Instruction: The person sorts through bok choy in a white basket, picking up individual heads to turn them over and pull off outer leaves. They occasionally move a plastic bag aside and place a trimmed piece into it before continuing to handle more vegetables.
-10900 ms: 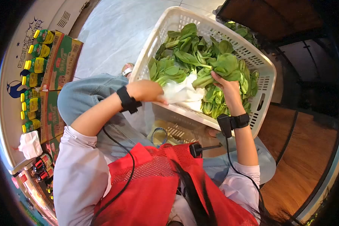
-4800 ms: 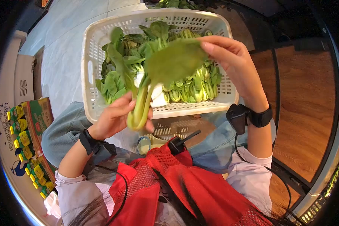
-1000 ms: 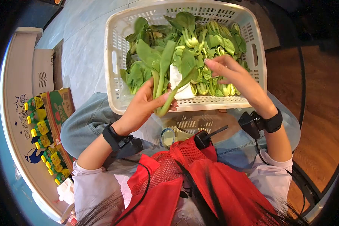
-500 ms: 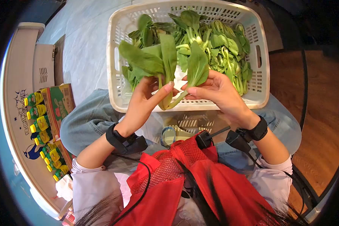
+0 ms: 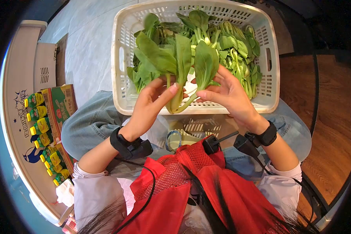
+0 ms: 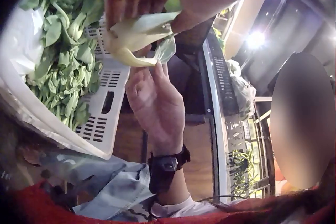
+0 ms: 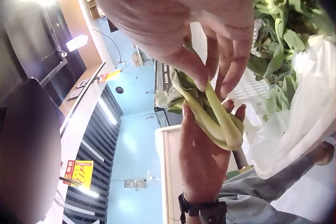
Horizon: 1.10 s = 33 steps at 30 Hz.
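Observation:
Over the near rim of the basket, my left hand [image 5: 148, 107] grips a bok choy [image 5: 175, 100] around its pale stalks, with the leaves pointing up and away. Thumb and fingers of my right hand [image 5: 236, 102] pinch the stalk of one outer leaf [image 5: 206, 66], which leans out to the right. That stalk still joins the bok choy [image 7: 231, 134] at its base in the right wrist view. From the left wrist side, the bok choy's white base [image 6: 128, 40] faces the camera and the right hand [image 6: 157, 106] shows behind it.
A white slotted basket [image 5: 238, 109] holds several bok choy [image 5: 241, 50] and a white plastic bag [image 7: 310, 108]. It stands close in front of the person's knees [image 5: 85, 121]. Bottles with yellow caps [image 5: 41, 124] and cartons [image 5: 62, 101] line the left; wooden panels [image 5: 331, 117] lie right.
Earlier the right hand held greens over the basket, then a leaf of this bok choy. A second ago it was apart; it has since come left and pinched the outer leaf's stalk.

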Each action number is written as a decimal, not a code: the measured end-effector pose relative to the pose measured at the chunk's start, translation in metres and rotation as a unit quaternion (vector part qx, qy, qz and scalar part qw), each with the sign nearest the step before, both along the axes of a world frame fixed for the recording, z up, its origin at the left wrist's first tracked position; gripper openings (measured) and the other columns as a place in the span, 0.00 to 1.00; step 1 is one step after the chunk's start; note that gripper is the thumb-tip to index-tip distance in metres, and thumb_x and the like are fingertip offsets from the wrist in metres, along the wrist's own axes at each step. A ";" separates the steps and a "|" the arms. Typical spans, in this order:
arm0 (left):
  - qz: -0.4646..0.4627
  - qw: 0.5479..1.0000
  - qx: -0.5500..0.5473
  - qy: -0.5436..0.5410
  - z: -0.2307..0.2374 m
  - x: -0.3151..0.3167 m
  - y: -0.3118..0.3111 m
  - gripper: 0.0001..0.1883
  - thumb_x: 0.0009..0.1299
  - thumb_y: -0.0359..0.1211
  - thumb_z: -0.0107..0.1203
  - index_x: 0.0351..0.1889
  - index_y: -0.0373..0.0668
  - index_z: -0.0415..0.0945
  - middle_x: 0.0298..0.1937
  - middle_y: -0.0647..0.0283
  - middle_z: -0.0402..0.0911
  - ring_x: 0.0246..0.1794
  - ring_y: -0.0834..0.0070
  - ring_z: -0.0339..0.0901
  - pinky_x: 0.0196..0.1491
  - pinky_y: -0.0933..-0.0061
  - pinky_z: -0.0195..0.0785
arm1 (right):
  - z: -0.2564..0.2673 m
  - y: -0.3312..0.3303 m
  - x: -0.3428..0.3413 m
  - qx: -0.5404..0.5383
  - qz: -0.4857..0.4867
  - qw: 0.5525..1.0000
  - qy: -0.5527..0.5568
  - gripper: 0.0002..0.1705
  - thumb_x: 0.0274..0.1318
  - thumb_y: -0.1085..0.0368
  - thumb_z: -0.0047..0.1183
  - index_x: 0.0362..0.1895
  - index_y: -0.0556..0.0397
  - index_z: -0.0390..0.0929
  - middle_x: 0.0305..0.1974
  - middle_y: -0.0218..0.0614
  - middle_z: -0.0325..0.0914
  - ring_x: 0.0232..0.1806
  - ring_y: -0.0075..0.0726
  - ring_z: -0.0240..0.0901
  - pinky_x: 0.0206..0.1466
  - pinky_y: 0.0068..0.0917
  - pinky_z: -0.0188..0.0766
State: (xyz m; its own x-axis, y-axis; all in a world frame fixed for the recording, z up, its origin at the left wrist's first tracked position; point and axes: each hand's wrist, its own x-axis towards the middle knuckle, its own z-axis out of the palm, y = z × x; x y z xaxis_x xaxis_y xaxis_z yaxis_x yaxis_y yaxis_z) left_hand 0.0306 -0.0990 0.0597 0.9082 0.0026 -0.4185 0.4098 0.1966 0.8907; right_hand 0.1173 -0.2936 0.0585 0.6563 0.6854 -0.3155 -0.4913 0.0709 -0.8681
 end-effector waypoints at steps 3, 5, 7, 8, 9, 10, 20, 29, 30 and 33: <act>-0.002 1.000 -0.012 -0.006 -0.005 -0.001 0.002 0.18 0.71 0.34 0.51 0.52 0.30 0.68 0.48 0.59 0.76 0.49 0.77 0.74 0.52 0.76 0.68 | -0.001 0.001 -0.001 -0.003 -0.011 1.000 -0.003 0.34 0.52 0.70 0.58 0.62 0.56 0.59 0.52 0.39 0.71 0.45 0.29 0.74 0.45 0.26 0.73; 0.000 0.999 0.028 -0.020 -0.006 -0.002 -0.001 0.18 0.70 0.33 0.53 0.52 0.30 0.69 0.47 0.59 0.77 0.47 0.78 0.74 0.49 0.77 0.69 | -0.002 0.003 -0.003 -0.020 -0.015 1.000 -0.014 0.33 0.51 0.68 0.59 0.61 0.56 0.60 0.51 0.37 0.72 0.45 0.28 0.73 0.45 0.25 0.72; -0.009 0.998 0.055 -0.022 -0.004 -0.003 -0.003 0.18 0.68 0.32 0.55 0.52 0.30 0.69 0.46 0.59 0.77 0.46 0.80 0.75 0.47 0.79 0.70 | -0.001 0.008 -0.010 -0.049 -0.020 0.998 -0.035 0.31 0.51 0.67 0.60 0.59 0.56 0.62 0.50 0.37 0.73 0.45 0.27 0.72 0.45 0.24 0.71; -0.019 0.998 0.063 -0.017 0.000 -0.003 -0.004 0.18 0.68 0.32 0.55 0.52 0.30 0.69 0.46 0.59 0.77 0.45 0.80 0.75 0.46 0.79 0.71 | -0.005 0.009 -0.011 -0.043 -0.025 0.997 -0.061 0.30 0.51 0.67 0.60 0.58 0.56 0.63 0.50 0.37 0.73 0.45 0.27 0.72 0.46 0.24 0.71; -0.029 0.997 0.071 -0.013 0.002 -0.002 -0.005 0.19 0.67 0.31 0.56 0.52 0.30 0.69 0.46 0.59 0.77 0.44 0.81 0.75 0.45 0.80 0.72 | -0.011 0.011 -0.012 -0.036 -0.031 0.995 -0.087 0.29 0.51 0.66 0.60 0.57 0.57 0.64 0.49 0.37 0.73 0.45 0.27 0.72 0.47 0.24 0.70; -0.029 0.997 0.064 -0.008 0.001 -0.003 -0.005 0.19 0.67 0.31 0.56 0.52 0.30 0.69 0.45 0.59 0.77 0.43 0.81 0.75 0.44 0.80 0.72 | -0.014 0.011 -0.013 -0.029 -0.037 0.992 -0.114 0.28 0.51 0.66 0.60 0.56 0.57 0.65 0.49 0.37 0.74 0.45 0.27 0.72 0.48 0.24 0.70; -0.018 0.996 0.088 -0.019 -0.001 -0.002 -0.006 0.14 0.70 0.33 0.52 0.47 0.31 0.72 0.39 0.64 0.78 0.39 0.85 0.74 0.40 0.82 0.70 | -0.005 0.011 -0.013 -0.024 -0.049 0.998 -0.038 0.22 0.54 0.64 0.57 0.51 0.59 0.70 0.41 0.38 0.77 0.42 0.29 0.74 0.45 0.27 0.71; -0.019 0.995 0.100 0.008 -0.038 -0.003 0.006 0.14 0.72 0.37 0.49 0.44 0.32 0.71 0.28 0.73 0.70 0.29 0.91 0.64 0.30 0.85 0.58 | 0.078 0.006 -0.032 0.057 0.221 0.834 -0.502 0.12 0.52 0.63 0.53 0.39 0.57 0.76 0.41 0.41 0.75 0.43 0.45 0.72 0.42 0.35 0.70; -0.013 0.996 0.091 0.007 -0.040 -0.003 0.003 0.14 0.73 0.37 0.49 0.44 0.32 0.71 0.29 0.73 0.71 0.29 0.90 0.64 0.30 0.85 0.58 | 0.088 0.015 -0.050 0.098 0.167 0.855 -0.481 0.12 0.51 0.64 0.52 0.40 0.56 0.75 0.39 0.40 0.74 0.42 0.45 0.72 0.42 0.33 0.70; -0.022 0.996 0.082 0.000 -0.040 -0.003 -0.003 0.15 0.73 0.37 0.48 0.44 0.32 0.71 0.31 0.71 0.72 0.31 0.90 0.66 0.33 0.85 0.60 | 0.116 0.036 -0.097 0.217 0.018 0.881 -0.419 0.11 0.49 0.67 0.49 0.40 0.53 0.72 0.36 0.39 0.72 0.39 0.43 0.71 0.40 0.31 0.70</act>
